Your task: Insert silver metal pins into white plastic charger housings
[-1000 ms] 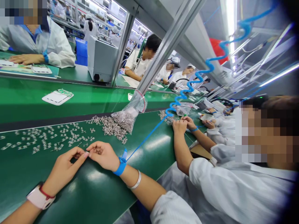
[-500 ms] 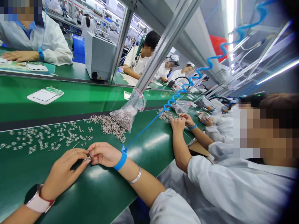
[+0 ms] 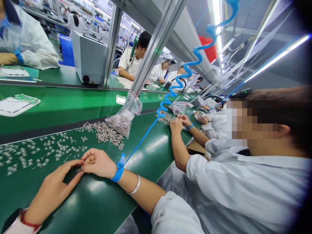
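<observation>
My left hand (image 3: 55, 183), with a watch on its wrist, reaches in from the lower left. Its thumb and index finger pinch a small silvery metal part (image 3: 78, 170), mostly hidden by fingertips. Against those fingertips press the curled fingers of my right hand (image 3: 98, 163), which wears a blue wrist strap (image 3: 118, 171) and a bangle; they close on the same part. Beyond both hands, many small metal parts (image 3: 46, 148) lie spread out on the green table (image 3: 102, 203). A dense heap of them (image 3: 107, 134) spills beside a clear zip bag (image 3: 124, 120).
A coiled blue cord (image 3: 172, 94) runs from the wrist strap up to the right. Close on my right, a co-worker's hands (image 3: 179, 123) work near another heap. Behind the table, a white panel with a circuit board (image 3: 19, 104) lies on a green strip. A metal post (image 3: 158, 45) slants upward.
The camera view has turned, shifting the scene leftward. My hands stay together at the fingertips, and the metal part between them is now more covered.
</observation>
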{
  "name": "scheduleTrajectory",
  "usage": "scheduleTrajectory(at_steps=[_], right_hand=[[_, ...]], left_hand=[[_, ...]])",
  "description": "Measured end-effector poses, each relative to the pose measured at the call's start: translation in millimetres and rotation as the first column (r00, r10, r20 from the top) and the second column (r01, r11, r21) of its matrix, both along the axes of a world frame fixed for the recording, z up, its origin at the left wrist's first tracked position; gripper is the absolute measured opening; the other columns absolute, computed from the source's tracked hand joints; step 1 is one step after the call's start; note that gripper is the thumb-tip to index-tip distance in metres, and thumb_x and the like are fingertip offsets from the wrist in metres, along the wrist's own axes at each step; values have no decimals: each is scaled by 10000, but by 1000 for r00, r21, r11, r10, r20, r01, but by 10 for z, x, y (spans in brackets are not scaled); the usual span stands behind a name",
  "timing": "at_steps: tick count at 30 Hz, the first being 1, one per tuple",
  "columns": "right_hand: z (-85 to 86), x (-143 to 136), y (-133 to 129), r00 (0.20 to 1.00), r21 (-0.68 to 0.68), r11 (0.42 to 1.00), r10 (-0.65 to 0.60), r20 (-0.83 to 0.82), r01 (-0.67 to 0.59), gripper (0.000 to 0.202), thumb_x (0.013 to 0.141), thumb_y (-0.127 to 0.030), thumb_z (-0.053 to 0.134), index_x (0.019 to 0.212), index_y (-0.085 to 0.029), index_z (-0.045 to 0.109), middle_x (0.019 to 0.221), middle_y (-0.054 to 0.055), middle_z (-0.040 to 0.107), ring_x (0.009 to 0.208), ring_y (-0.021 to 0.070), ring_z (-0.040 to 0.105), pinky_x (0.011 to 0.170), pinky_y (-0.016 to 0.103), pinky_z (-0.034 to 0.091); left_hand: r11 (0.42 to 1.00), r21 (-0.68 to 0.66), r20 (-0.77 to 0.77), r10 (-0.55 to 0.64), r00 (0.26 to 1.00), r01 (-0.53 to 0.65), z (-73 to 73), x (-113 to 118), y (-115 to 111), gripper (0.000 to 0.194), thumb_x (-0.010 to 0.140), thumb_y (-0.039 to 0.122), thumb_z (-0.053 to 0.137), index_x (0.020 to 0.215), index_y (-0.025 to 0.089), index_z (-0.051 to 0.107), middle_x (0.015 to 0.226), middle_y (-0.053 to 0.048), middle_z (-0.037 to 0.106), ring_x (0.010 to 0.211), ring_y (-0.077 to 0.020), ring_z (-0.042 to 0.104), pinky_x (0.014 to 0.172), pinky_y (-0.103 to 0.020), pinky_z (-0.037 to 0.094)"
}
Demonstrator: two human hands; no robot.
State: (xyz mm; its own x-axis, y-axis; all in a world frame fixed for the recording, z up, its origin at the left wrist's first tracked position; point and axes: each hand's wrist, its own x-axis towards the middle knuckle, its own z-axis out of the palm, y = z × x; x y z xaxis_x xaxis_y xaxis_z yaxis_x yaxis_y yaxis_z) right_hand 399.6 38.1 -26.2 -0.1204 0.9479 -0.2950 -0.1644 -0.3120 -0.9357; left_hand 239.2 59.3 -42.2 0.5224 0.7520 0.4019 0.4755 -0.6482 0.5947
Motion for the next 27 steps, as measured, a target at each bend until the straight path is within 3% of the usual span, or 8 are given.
scheduleTrajectory(at_steps=[6, 14, 18, 21, 23, 25, 27], right_hand=[[-10, 29, 5, 999, 27, 1000, 7, 31, -8, 253, 566, -66, 637, 762, -163, 510, 549, -101, 527, 469, 25, 474, 528, 171, 374], [-79, 1, -56, 975, 189, 982, -12, 222, -31, 282, 557, -54, 608, 790, -180, 514, 567, -97, 505, 502, 40, 462, 501, 166, 350], [-55, 42, 11, 999, -19, 999, 42, 10, -42, 241, 543, -79, 606, 744, -165, 505, 510, -94, 512, 422, 39, 442, 455, 171, 345], [-58, 85, 72, 978, -187, 974, 91, -190, -127, 257, 532, -112, 619, 754, -163, 500, 468, -95, 507, 381, 49, 429, 450, 195, 375], [-60, 92, 81, 961, -221, 959, 120, -250, -178, 285, 530, -121, 635, 776, -165, 497, 463, -97, 502, 380, 52, 425, 462, 209, 390], [-43, 76, 59, 971, -160, 975, 122, -206, -157, 274, 553, -136, 650, 780, -164, 499, 483, -92, 500, 395, 48, 425, 468, 200, 374], [0, 48, 15, 996, 17, 997, 70, -62, -69, 229, 599, -164, 659, 776, -160, 514, 524, -84, 492, 435, 40, 424, 487, 188, 361]], left_hand=[[999, -44, -41, 18, 999, -20, 0, -18, 27, 336, 756, 553, 487, 836, 263, 638, 734, 34, 692, 568, -139, 640, 423, -177, 448], [997, 52, -66, -61, 996, 64, -77, -24, 26, 305, 803, 497, 462, 777, 245, 633, 743, 25, 677, 655, -140, 636, 579, -191, 474], [992, 95, 3, -86, 996, 85, 14, -19, -20, 289, 815, 475, 482, 774, 228, 626, 743, 19, 669, 682, -133, 624, 648, -196, 467], [990, 86, 53, -119, 992, 114, 79, -15, -51, 255, 808, 447, 512, 781, 226, 636, 752, 20, 671, 698, -124, 623, 691, -187, 464], [990, 49, 67, -135, 989, 132, 85, -17, -55, 238, 795, 435, 533, 767, 226, 642, 747, 22, 672, 697, -118, 624, 687, -173, 466], [992, -23, 62, -120, 991, 122, 65, -26, -43, 234, 775, 438, 550, 761, 227, 650, 757, 26, 676, 696, -117, 628, 679, -163, 469], [990, -128, 50, -56, 997, 62, 42, -40, -22, 253, 746, 462, 566, 762, 226, 656, 767, 28, 681, 688, -120, 632, 663, -157, 472]])
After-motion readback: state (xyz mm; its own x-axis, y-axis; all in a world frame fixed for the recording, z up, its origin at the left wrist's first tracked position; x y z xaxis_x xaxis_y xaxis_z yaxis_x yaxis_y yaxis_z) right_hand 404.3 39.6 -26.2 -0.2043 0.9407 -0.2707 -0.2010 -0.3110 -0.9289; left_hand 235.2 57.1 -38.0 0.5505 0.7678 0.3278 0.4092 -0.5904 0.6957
